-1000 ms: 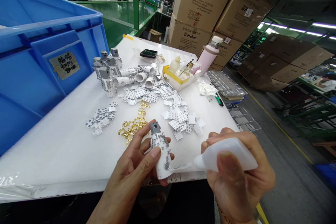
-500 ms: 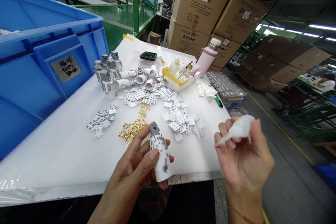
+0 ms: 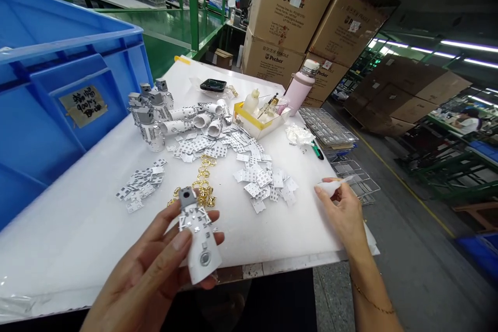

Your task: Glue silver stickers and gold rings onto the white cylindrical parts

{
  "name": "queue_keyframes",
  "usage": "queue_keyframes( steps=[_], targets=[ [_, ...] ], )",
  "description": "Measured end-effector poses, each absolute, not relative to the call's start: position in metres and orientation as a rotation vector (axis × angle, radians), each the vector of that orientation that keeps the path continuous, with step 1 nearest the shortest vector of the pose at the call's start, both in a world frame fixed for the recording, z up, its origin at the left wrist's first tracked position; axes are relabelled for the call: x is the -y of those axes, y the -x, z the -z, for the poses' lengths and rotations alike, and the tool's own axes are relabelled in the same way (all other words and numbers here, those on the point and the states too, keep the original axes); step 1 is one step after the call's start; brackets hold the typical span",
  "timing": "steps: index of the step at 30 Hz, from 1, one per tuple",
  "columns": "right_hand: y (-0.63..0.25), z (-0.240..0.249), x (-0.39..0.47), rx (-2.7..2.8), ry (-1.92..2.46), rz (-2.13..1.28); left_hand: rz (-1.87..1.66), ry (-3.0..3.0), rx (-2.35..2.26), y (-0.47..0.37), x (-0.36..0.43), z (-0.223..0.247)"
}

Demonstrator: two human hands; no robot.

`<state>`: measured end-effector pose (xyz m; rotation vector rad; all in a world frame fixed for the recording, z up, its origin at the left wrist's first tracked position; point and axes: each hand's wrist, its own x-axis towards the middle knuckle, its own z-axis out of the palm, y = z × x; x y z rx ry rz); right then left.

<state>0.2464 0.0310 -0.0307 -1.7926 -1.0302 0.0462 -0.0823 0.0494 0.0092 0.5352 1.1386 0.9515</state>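
My left hand point(image 3: 155, 254) is wrapped round a white model part point(image 3: 200, 238) with a grey block at its top and small grey and silver pieces over its side. Its wider white end points down toward me. In my right hand point(image 3: 344, 215), low over the right side of the table, is a small white squeeze bottle point(image 3: 329, 187) with its thin nozzle pointing right. Gold rings point(image 3: 204, 171) lie in a trail just beyond the model part. White cards with grey squares point(image 3: 262, 181) are heaped between my hands, and a smaller heap point(image 3: 142, 184) lies to the left.
Several similar model parts point(image 3: 150, 129) stand or lie at the back left, beside a blue crate point(image 3: 35, 109). A yellow-edged tray point(image 3: 252, 127) holds bottles and tools. Near it are a pink flask point(image 3: 299, 88), crumpled tissue point(image 3: 299, 135) and a green-handled cutter point(image 3: 318, 150).
My right hand has moved away from me and lower toward the table, and the bottle's nozzle has swung from left to right. My left hand and the model part appear further left.
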Motion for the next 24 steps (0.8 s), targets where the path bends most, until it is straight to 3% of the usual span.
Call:
queue_keyframes(
  steps=[6, 10, 14, 24],
  targets=[
    [-0.191, 0.011, -0.019, 0.930, 1.547, 0.381, -1.024, -0.529, -1.217, 0.096, -0.052, -0.015],
    [-0.132, -0.005, -0.039, 1.600, 1.305, -0.104, -1.017, -0.548, -1.178, 0.096, -0.050, -0.015],
    [-0.094, -0.001, -0.073, 2.010, 1.187, -0.245, -1.026, -0.527, -1.148, 0.098, -0.045, -0.013],
    [-0.086, 0.009, -0.082, 1.899, 1.259, -0.546, -1.002, -0.411, -1.077, 0.100, -0.040, -0.019]
  ],
)
